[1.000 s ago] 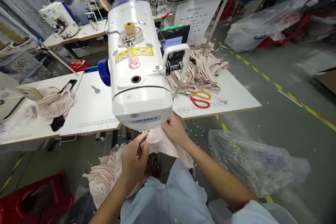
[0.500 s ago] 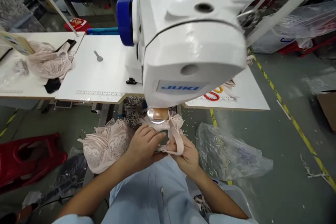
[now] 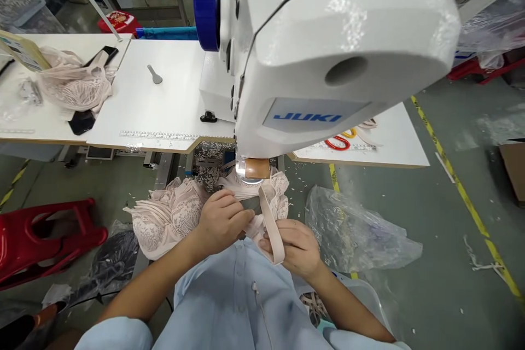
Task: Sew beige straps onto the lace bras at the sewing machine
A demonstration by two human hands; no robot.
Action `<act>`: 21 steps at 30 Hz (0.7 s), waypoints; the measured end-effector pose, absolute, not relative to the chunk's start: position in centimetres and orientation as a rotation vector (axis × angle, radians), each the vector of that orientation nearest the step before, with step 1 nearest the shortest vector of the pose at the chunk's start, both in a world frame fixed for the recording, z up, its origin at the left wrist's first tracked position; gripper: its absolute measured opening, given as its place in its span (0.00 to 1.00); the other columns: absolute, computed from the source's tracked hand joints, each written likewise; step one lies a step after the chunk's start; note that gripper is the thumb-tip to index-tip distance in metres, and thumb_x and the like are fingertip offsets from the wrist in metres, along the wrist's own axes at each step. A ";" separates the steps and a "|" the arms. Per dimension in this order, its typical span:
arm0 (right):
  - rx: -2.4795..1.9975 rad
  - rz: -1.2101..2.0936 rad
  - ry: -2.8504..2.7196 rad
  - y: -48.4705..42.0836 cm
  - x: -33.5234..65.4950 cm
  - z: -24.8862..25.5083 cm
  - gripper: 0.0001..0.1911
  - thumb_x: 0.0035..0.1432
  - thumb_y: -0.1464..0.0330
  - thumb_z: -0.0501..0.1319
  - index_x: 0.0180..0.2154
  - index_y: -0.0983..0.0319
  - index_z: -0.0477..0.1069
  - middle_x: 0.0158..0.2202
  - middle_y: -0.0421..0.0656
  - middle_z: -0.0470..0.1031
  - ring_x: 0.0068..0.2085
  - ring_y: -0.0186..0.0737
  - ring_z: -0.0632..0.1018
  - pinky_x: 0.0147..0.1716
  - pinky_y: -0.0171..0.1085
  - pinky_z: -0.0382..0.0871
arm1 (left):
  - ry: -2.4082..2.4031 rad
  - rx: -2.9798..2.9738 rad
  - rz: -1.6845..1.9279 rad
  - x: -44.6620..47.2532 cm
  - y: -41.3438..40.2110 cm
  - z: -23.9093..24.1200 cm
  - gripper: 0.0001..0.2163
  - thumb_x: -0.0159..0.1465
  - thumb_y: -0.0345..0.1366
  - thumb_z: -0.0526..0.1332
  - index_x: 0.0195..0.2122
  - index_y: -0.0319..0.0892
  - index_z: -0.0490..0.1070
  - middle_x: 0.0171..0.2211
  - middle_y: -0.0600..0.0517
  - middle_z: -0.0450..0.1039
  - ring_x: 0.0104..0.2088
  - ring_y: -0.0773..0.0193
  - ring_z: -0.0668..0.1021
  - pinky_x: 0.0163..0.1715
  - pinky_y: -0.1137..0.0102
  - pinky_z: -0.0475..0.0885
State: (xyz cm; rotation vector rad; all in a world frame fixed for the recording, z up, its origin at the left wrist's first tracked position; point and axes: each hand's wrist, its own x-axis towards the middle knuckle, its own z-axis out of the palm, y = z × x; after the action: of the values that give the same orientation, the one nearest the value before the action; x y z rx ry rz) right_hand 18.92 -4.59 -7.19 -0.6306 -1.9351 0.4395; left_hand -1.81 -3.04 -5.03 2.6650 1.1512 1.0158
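A pale pink lace bra [image 3: 280,188] lies partly under the sewing head, its near part coming down between my hands. My left hand [image 3: 225,220] is closed with thumb and fingers together on the bra's edge. My right hand [image 3: 296,246] is closed on the fabric beside a looped strap [image 3: 271,224], which stands up in front of its fingers. The fingertips of both hands are partly hidden by fabric. Above them is the white sewing machine [image 3: 328,65], with a brown plate [image 3: 257,168] low at its needle end. A pile of similar bras [image 3: 166,219] lies left of my left hand.
Red-handled scissors [image 3: 338,143] lie on the white table [image 3: 164,104] at right, behind the sewing head. A ruler strip [image 3: 158,135] runs along its left front edge. A red stool [image 3: 49,238] stands at left, and a clear plastic bag [image 3: 356,229] lies on the floor at right.
My view has come closer to the machine. My right hand has shifted slightly right and down, and the strap loop now hangs longer. More of the bra's fabric shows between my hands.
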 end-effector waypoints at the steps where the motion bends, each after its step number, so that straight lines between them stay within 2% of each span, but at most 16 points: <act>1: -0.628 0.444 -1.939 -4.5 18.9 -7.1 0.13 0.54 0.73 0.68 0.42 0.53 0.78 0.28 0.40 0.80 0.32 0.40 0.82 0.29 0.37 0.78 | 1.155 2.661 1.019 -1.8 -3.1 -5.1 0.05 0.65 0.30 0.56 0.34 0.41 0.72 0.22 0.53 0.71 0.26 0.65 0.72 0.40 0.64 0.71; 5: -0.630 0.519 -1.948 -4.7 19.1 -7.4 0.11 0.58 0.73 0.65 0.43 0.56 0.76 0.32 0.44 0.81 0.36 0.41 0.83 0.33 0.36 0.79 | 1.102 2.615 0.998 -2.2 -3.3 -5.1 0.05 0.66 0.31 0.56 0.37 0.42 0.71 0.23 0.54 0.71 0.26 0.65 0.72 0.39 0.65 0.71; 9: -0.644 0.719 -1.886 -5.2 19.5 -8.0 0.11 0.59 0.72 0.63 0.44 0.57 0.76 0.37 0.45 0.80 0.38 0.42 0.83 0.36 0.38 0.80 | 0.887 2.601 0.964 -2.6 -3.4 -5.0 0.05 0.67 0.30 0.55 0.38 0.44 0.69 0.24 0.54 0.72 0.26 0.66 0.73 0.31 0.69 0.68; 14: -0.611 0.950 -1.754 -5.4 19.2 -7.9 0.07 0.61 0.71 0.61 0.42 0.57 0.76 0.36 0.45 0.78 0.38 0.41 0.82 0.37 0.39 0.80 | 0.728 2.645 1.015 -2.8 -3.5 -5.1 0.05 0.66 0.28 0.54 0.35 0.44 0.68 0.19 0.57 0.64 0.20 0.66 0.66 0.23 0.69 0.61; 17: -0.603 1.042 -1.683 -5.6 19.0 -7.9 0.07 0.63 0.67 0.60 0.40 0.57 0.76 0.34 0.44 0.77 0.37 0.41 0.82 0.36 0.39 0.80 | 0.706 2.653 1.034 -2.8 -3.7 -5.1 0.07 0.66 0.29 0.53 0.33 0.44 0.67 0.17 0.58 0.60 0.19 0.66 0.64 0.22 0.69 0.59; 21: -0.607 1.043 -1.622 -6.1 18.7 -8.2 0.07 0.62 0.68 0.61 0.41 0.55 0.76 0.34 0.43 0.77 0.37 0.41 0.82 0.35 0.39 0.80 | 0.757 2.606 1.077 -2.6 -4.1 -5.2 0.09 0.68 0.30 0.52 0.30 0.44 0.66 0.17 0.57 0.59 0.19 0.66 0.63 0.22 0.68 0.58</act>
State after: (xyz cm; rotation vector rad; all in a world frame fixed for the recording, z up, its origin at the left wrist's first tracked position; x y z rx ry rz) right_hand 18.68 -6.08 -8.23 -0.6075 -1.6221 1.0434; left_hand -2.60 -4.05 -5.18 2.6059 0.7567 1.0770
